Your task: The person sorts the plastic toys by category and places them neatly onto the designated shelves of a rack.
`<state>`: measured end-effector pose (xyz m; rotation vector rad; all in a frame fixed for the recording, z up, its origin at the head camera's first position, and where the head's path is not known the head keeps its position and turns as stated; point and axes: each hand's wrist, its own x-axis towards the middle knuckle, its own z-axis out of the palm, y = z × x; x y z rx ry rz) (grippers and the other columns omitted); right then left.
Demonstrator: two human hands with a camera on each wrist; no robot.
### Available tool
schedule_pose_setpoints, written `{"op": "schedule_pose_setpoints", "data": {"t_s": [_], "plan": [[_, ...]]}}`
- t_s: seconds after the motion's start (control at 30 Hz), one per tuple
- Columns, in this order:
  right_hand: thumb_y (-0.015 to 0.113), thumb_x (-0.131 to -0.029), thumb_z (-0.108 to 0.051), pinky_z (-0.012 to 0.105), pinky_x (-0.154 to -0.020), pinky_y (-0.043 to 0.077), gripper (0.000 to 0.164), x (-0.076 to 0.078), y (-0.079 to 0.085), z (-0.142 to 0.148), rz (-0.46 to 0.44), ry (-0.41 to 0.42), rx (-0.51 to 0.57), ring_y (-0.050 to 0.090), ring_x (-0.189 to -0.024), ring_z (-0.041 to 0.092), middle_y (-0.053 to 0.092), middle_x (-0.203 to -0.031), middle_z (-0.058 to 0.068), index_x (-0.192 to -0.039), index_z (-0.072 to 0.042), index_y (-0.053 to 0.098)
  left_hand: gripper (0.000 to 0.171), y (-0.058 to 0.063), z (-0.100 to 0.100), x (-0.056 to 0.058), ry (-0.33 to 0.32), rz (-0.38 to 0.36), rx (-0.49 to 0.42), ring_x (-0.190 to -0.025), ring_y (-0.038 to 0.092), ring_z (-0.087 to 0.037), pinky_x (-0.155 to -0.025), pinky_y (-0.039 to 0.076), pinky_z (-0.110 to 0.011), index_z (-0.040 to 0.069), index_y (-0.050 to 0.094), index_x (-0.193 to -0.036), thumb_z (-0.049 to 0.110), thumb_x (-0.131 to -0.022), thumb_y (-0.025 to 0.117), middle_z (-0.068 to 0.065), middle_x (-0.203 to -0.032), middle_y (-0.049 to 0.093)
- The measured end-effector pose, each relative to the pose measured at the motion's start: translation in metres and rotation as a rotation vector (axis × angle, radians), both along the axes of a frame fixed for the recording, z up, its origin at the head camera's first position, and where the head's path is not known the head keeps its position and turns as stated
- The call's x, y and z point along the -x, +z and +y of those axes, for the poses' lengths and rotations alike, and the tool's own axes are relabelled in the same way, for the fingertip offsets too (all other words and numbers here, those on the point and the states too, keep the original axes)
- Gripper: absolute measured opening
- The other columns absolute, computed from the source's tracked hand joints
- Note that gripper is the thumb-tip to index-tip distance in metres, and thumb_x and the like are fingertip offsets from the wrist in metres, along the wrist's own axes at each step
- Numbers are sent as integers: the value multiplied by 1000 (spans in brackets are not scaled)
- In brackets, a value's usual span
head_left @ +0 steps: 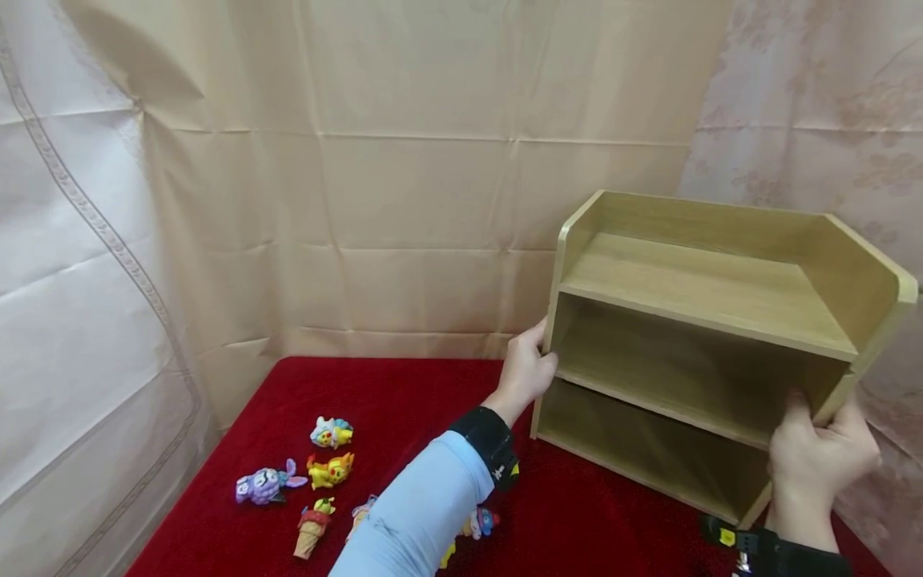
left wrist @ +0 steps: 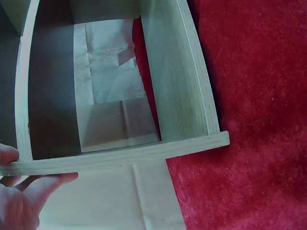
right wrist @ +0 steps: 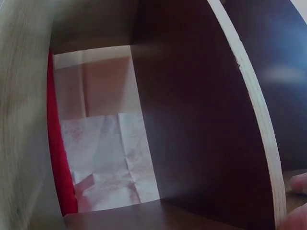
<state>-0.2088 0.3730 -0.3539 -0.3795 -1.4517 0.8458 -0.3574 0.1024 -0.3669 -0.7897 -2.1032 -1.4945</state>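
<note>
A light wooden tabletop shelf [head_left: 710, 316] with a raised-edge top and two compartments stands at the right of the red-covered table, turned at an angle. My left hand [head_left: 522, 370] grips its left side panel, the thumb on the front side at mid-height. On the opposite side panel, my right hand [head_left: 818, 453] holds the front edge lower down, with fingers reaching into the compartment. The left wrist view shows the lower compartment's bottom board [left wrist: 180, 81] and my left hand [left wrist: 24, 201] at the panel edge. Through the lower compartment's open back, pale cloth is visible in both wrist views.
Several small toys lie on the red cloth [head_left: 404, 393] at left: a purple figure [head_left: 263, 486], a yellow figure [head_left: 332, 470], a white-and-yellow figure [head_left: 332, 433] and an ice-cream cone toy [head_left: 312, 530]. My left sleeve partly covers others. A beige curtain [head_left: 418, 192] hangs behind.
</note>
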Motion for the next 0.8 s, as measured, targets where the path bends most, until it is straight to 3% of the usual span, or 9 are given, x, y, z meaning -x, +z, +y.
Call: {"op": "schedule_pose_setpoints", "data": {"t_s": [0.13, 0.23, 0.37, 0.43, 0.67, 0.8], "plan": [[60, -82, 0, 11, -72, 39, 31, -7, 11, -16, 15, 18, -9, 57, -79, -2, 68, -89, -16, -103, -17, 75, 61, -2, -8, -1, -24, 58, -18, -99, 57, -5, -73, 48, -16, 8, 56, -133, -15, -76, 57, -2, -131, 55], [59, -81, 3, 12, -72, 40, 34, -9, 17, -23, 23, 51, -13, 58, -80, -1, 69, -91, -12, -104, -17, 75, 61, 0, -16, -2, -26, 89, -16, -69, 57, -3, -53, 43, -13, 7, 56, -133, -15, -76, 56, -4, -132, 55], [59, -81, 4, 13, -71, 40, 35, -4, 22, -27, 32, 96, -15, 58, -80, 0, 71, -94, -1, -105, -15, 74, 64, 5, -28, -3, 8, 116, -23, -41, 29, -1, -36, 30, -16, 10, 55, -134, -13, -75, 57, -5, -129, 57], [60, -82, 2, 13, -70, 40, 32, 0, 22, -30, 31, 106, -12, 58, -79, 1, 71, -94, 4, -105, -15, 75, 67, 7, -34, -3, 30, 123, -27, -39, 23, -2, -34, 29, -17, 12, 54, -135, -13, -74, 58, -5, -128, 58], [60, -83, 1, 14, -67, 39, 27, 11, 17, -39, 42, 138, -5, 57, -76, 4, 71, -91, 8, -103, -9, 74, 70, 11, -54, -5, 61, 140, -18, -36, 23, -1, -32, 29, -19, 18, 51, -138, -10, -73, 57, -3, -127, 58], [60, -85, 0, 13, -66, 41, 30, 17, 18, -46, 29, 171, -27, 58, -77, 4, 71, -95, 12, -107, -14, 74, 70, 13, -67, -8, 80, 164, -26, -36, 22, -1, -32, 29, -19, 18, 50, -139, -10, -75, 56, -5, -127, 58]]}}
